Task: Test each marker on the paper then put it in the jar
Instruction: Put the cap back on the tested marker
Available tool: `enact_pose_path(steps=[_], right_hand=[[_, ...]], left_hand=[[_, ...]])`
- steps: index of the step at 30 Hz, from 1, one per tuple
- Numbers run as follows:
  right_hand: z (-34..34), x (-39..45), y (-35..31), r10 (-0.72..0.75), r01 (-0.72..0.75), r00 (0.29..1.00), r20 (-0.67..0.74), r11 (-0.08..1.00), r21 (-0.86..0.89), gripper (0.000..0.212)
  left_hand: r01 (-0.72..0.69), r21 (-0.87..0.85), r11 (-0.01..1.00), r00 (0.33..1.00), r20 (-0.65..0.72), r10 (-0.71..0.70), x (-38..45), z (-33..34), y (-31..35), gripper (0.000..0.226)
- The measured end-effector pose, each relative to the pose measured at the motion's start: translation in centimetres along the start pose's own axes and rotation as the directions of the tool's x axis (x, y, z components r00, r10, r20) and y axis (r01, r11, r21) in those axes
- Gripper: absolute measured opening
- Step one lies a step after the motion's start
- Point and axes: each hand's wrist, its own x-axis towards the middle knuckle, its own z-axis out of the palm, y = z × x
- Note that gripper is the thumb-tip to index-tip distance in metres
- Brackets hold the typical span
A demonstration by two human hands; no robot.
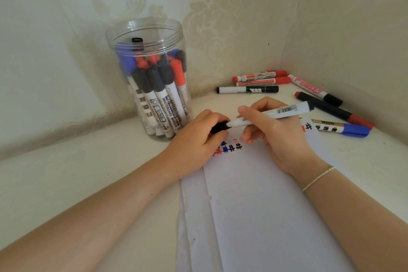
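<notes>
A: Wallpaper [209, 6], pale with a raised floral pattern, covers both walls, and they meet in a corner at about two o'clock.

B: And the surface [66, 172]?

A: Off-white, running right into that corner. Where it meets the wall at nine o'clock the edge looks grubby.

B: Where's the jar [146, 77]?

A: Eleven o'clock from the hands, upright, no lid, clear plastic, packed with black, red and blue markers.

B: The hands?

A: The left hand [198, 139] has its fingers curled round a black cap [219, 127]. The right hand [271, 130] pinches a white marker [271, 115] that lies nearly level over the paper [254, 205], nose pointing at the cap. Whether the cap is seated or just off, I can't tell. There's a thin bracelet [318, 179] on the right wrist.

B: The paper?

A: White sheets, overlapped, from under the hands down to six o'clock. Small black, blue and red test marks [229, 148] sit just below the fingers.

B: Anything else?

A: Loose markers [298, 95] at one to three o'clock, fanned out near the corner: red-capped, black, one blue-capped.
</notes>
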Motion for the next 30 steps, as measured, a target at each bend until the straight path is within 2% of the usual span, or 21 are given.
enact_pose_path(steps=[3,5,8,12,14,16,18,20,21,23,30], right_hand=[[-0.1,-0.1,-0.1,0.009,-0.008,0.995,0.097,1.000,-0.011,0.022],[-0.2,0.0,-0.3,0.044,-0.063,0.985,0.165,0.992,0.113,0.025],[-0.5,0.2,-0.4,0.101,-0.172,0.966,0.238,0.938,0.299,0.042],[-0.2,-0.2,-1.0,0.116,-0.181,0.958,0.260,0.953,0.241,0.029],[-0.2,-0.2,-1.4,0.127,-0.165,0.972,0.199,0.969,0.186,0.020],[-0.6,-0.1,-1.5,0.133,-0.133,0.991,0.018,0.964,0.230,0.026],[-1.0,0.2,-1.4,0.114,-0.069,0.974,-0.195,0.972,0.225,0.034],[-1.0,0.2,-1.2,0.015,-0.018,0.954,-0.301,1.000,-0.006,0.038],[-0.7,0.2,-1.1,-0.036,-0.001,0.948,-0.317,0.993,-0.116,0.037],[0.0,0.2,-0.9,-0.092,0.028,0.943,-0.321,0.980,-0.199,0.033],[1.0,-0.4,-1.1,-0.104,0.067,0.960,-0.261,0.987,-0.146,0.037]], left_hand=[[-0.026,-0.023,0.999,1.000,0.000,0.026,-0.2,0.0,0.1,0.027],[-0.049,-0.039,0.998,0.998,-0.033,0.048,-0.2,-0.2,0.1,0.029],[-0.092,-0.083,0.992,0.994,-0.074,0.086,-0.4,-0.4,0.4,0.027],[-0.095,-0.185,0.978,0.992,-0.104,0.076,-0.6,-0.9,1.1,0.031],[-0.079,-0.213,0.974,0.989,-0.138,0.050,-0.5,-1.1,1.3,0.031],[-0.054,-0.239,0.970,0.987,-0.159,0.016,-0.6,-0.9,1.6,0.025],[-0.030,-0.254,0.967,0.985,-0.170,-0.014,-0.6,-0.7,1.8,0.021],[-0.012,-0.272,0.962,0.982,-0.184,-0.040,-0.7,-0.6,1.9,0.020],[-0.008,-0.283,0.959,0.977,-0.205,-0.053,-0.7,-0.6,1.9,0.019],[-0.006,-0.290,0.957,0.961,-0.267,-0.075,-0.8,-0.6,1.9,0.022],[-0.013,-0.248,0.969,0.913,-0.398,-0.090,-1.0,-0.4,2.7,0.034]])
